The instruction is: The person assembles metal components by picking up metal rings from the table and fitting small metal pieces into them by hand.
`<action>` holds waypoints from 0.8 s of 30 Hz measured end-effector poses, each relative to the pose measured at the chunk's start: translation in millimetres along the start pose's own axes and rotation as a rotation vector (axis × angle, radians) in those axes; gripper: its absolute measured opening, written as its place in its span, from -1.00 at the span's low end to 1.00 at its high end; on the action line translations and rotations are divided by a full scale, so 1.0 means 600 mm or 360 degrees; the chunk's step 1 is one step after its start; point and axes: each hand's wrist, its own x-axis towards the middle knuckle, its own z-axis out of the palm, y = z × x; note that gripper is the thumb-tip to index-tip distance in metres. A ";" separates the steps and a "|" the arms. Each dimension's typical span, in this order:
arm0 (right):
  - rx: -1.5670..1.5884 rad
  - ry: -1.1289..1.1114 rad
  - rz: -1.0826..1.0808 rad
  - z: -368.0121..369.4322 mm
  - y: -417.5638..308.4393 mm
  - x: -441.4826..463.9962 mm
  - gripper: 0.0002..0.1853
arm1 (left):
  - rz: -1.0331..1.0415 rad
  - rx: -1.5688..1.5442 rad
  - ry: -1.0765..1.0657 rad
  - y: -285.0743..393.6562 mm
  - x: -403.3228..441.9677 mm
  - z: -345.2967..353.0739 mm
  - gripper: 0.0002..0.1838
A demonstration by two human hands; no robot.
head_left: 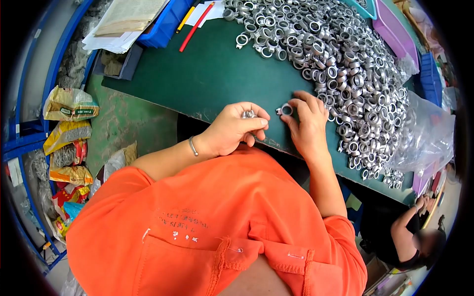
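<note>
My left hand (pixel 238 127) is curled around several small shiny metal pieces (pixel 248 114), just off the front edge of the green table (pixel 212 74). To its right, my right hand (pixel 308 123) grips a single grey metal ring (pixel 286 109) between thumb and fingers, just above the tabletop. The ring has a small lug on its left side. A large heap of similar metal rings (pixel 340 64) spreads beyond and to the right of my right hand.
Red (pixel 196 27) and yellow (pixel 185 19) pens lie near a blue bin (pixel 165 29) and papers (pixel 123 24). Clear plastic (pixel 424 130) and a pink tray (pixel 397 29) border the heap's right side. Another person (pixel 405 232) is at lower right. Bags (pixel 71 103) fill the left shelf.
</note>
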 end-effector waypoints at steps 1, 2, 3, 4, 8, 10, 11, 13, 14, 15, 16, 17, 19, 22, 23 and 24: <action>-0.0002 0.0004 -0.0005 -0.001 -0.003 -0.003 -0.68 | 0.0036 0.0094 -0.0013 0.000 0.000 0.000 -0.93; 0.0479 -0.0089 0.0351 0.002 -0.008 -0.009 -0.69 | 0.0042 0.0096 -0.0015 -0.001 0.001 0.001 -0.93; 0.0961 -0.0184 0.0706 0.006 -0.012 -0.016 -0.70 | 0.0020 0.0145 -0.0029 -0.003 0.003 0.000 -0.91; 0.1136 -0.0051 0.0705 0.017 -0.015 -0.023 -0.70 | -0.0004 0.0193 -0.0041 -0.006 0.005 -0.001 -0.88; 0.1218 0.0200 0.0333 0.016 -0.038 -0.034 -0.72 | -0.0003 0.0259 -0.0063 0.000 0.002 0.009 -0.86; 0.1086 0.0252 0.0169 0.014 -0.042 -0.034 -0.72 | 0.0037 0.0269 -0.0052 0.002 0.002 0.011 -0.86; 0.0951 0.0306 0.0004 0.013 -0.043 -0.035 -0.72 | 0.0089 0.0310 -0.0054 0.002 0.001 0.011 -0.87; 0.0958 0.0257 0.0022 0.012 -0.042 -0.041 -0.75 | 0.0137 0.0350 -0.0054 0.005 -0.002 0.014 -0.88; 0.1168 0.0263 0.0161 0.017 -0.041 -0.045 -0.77 | 0.0182 0.0492 -0.0032 0.009 -0.005 0.018 -0.90; 0.1377 0.0269 0.0303 0.019 -0.040 -0.048 -0.78 | 0.0228 0.0634 -0.0009 0.011 -0.007 0.020 -0.91; 0.1452 0.0242 0.0386 0.018 -0.040 -0.048 -0.85 | 0.0224 0.0632 -0.0007 0.009 -0.007 0.020 -0.91; 0.1453 0.0240 0.0389 0.015 -0.044 -0.046 -0.85 | 0.0423 0.0774 -0.0017 0.007 -0.007 0.019 -0.92; 0.2089 0.0048 0.1021 0.007 -0.054 -0.042 -0.87 | 0.0617 0.0912 -0.0030 0.005 -0.008 0.020 -0.93; 0.2238 -0.0098 0.1088 0.006 -0.046 -0.046 -0.80 | 0.0740 0.1038 -0.0098 0.007 -0.011 0.020 -0.93; 0.2381 -0.0147 0.1151 0.005 -0.046 -0.046 -0.80 | 0.0732 0.1000 -0.0101 0.006 -0.012 0.021 -0.94; 0.2382 -0.0146 0.1153 0.004 -0.044 -0.045 -0.80 | 0.0725 0.0961 -0.0104 0.006 -0.013 0.021 -0.94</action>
